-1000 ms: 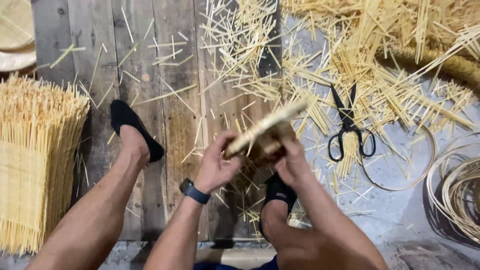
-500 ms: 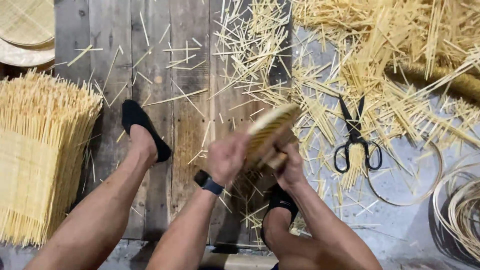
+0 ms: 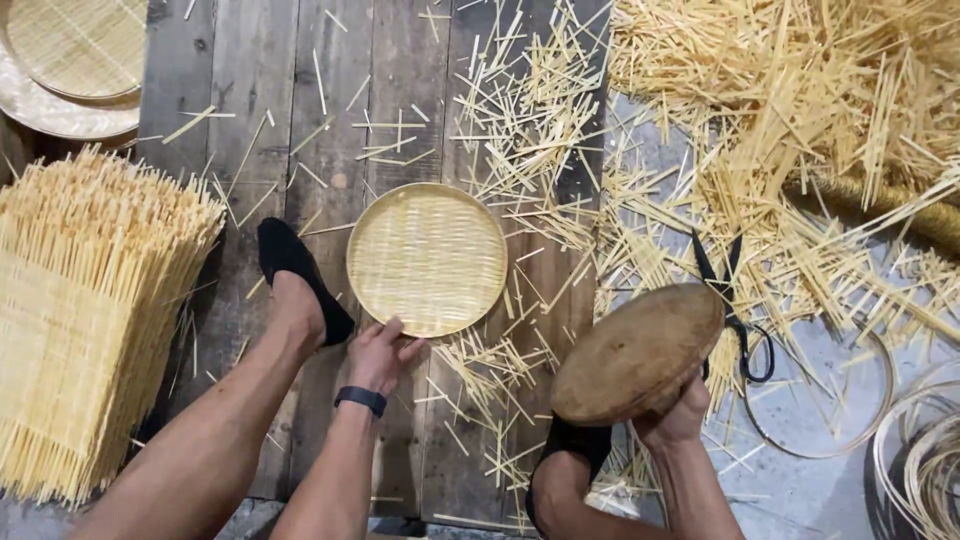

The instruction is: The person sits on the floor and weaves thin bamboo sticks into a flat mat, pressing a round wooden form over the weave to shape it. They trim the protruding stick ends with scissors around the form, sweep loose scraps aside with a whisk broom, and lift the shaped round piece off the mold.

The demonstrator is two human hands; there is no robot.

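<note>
While the left hand [image 3: 380, 355] loosely touched the tray's [image 3: 427, 258] near rim, the right hand [image 3: 672, 415] gripped the mould [image 3: 636, 352], probably needing another blank next.

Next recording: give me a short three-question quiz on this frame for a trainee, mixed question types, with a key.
1. True or false: the right hand holds the scissors.
2. Multiple choice: the left hand touches the near rim of
A. the round wooden disc
B. the round woven tray
C. the bundle of bamboo sticks
3. Fill in: the scissors lie on the floor to the ____ of the wooden disc.

Key
1. False: the right hand grips the wooden disc from below; the scissors lie untouched.
2. B
3. right
</note>
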